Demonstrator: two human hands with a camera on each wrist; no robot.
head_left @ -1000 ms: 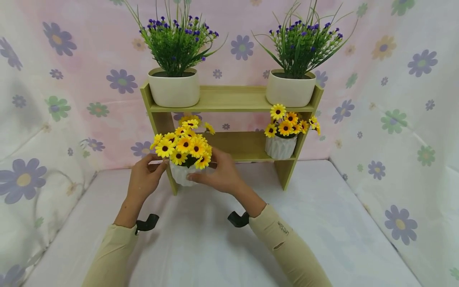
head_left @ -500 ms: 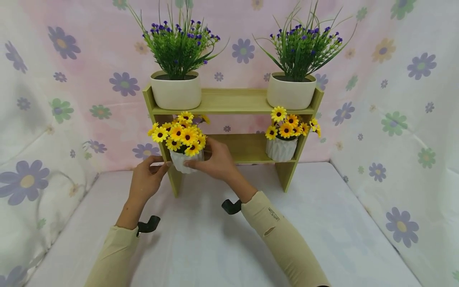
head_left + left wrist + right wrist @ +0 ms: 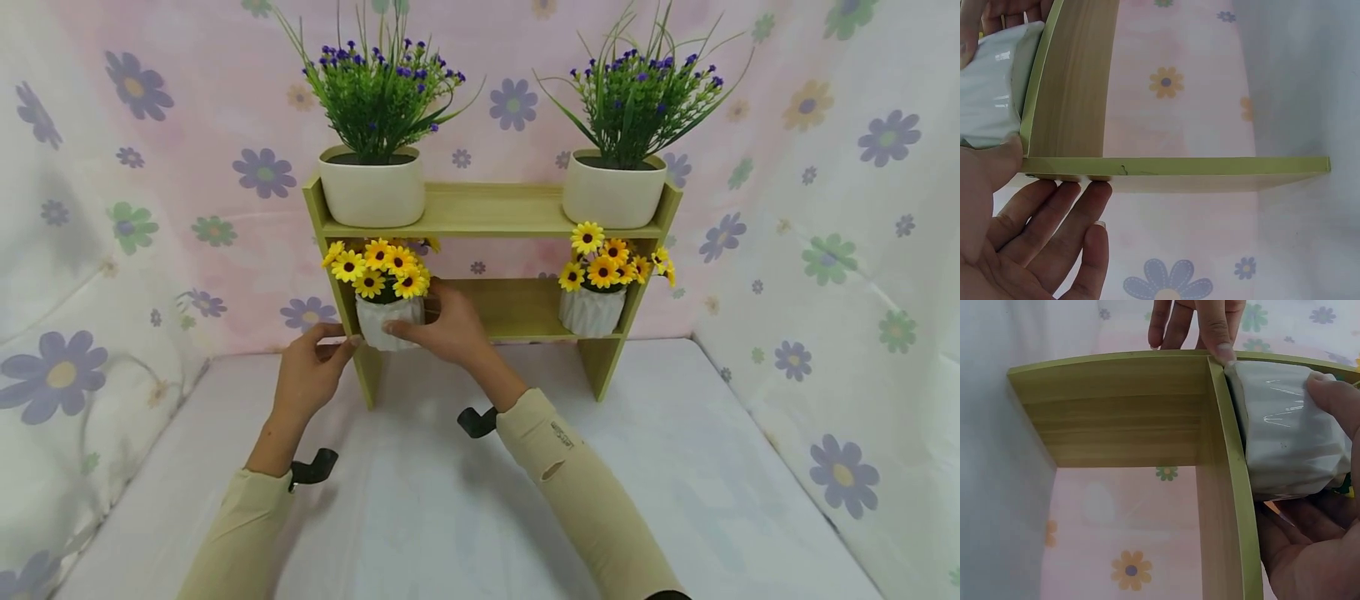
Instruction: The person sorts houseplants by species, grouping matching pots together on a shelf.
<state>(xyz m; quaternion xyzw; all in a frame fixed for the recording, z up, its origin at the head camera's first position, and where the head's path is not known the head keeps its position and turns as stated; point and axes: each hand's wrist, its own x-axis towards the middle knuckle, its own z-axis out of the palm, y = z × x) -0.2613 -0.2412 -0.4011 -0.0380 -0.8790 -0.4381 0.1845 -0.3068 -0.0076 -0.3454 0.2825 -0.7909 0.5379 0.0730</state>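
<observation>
My right hand [image 3: 453, 325] grips a white ridged flowerpot [image 3: 386, 323] of yellow daisy-like flowers [image 3: 378, 267], thumb on its front and fingers around its right side and back. The pot is at the left end of the wooden shelf's [image 3: 498, 304] lower board. In the right wrist view, the white pot [image 3: 1291, 431] has its base at the board's front edge [image 3: 1235, 469]; full contact cannot be told. My left hand [image 3: 307, 379] pinches the shelf's left side panel [image 3: 1172, 166], with its thumb at the front corner and fingers on the outer face.
A matching pot of yellow flowers [image 3: 592, 310] stands at the lower board's right end. Two cream planters, left [image 3: 372, 192] and right [image 3: 613, 193], with grassy purple-flowered plants stand on the top board. Floral cloth [image 3: 510, 150] hangs behind; white cloth [image 3: 420, 500] covers the table.
My right hand has raised the flowerpot and moved it back towards the shelf, from in front of the lower board to its left end. The left hand has stayed at the side panel.
</observation>
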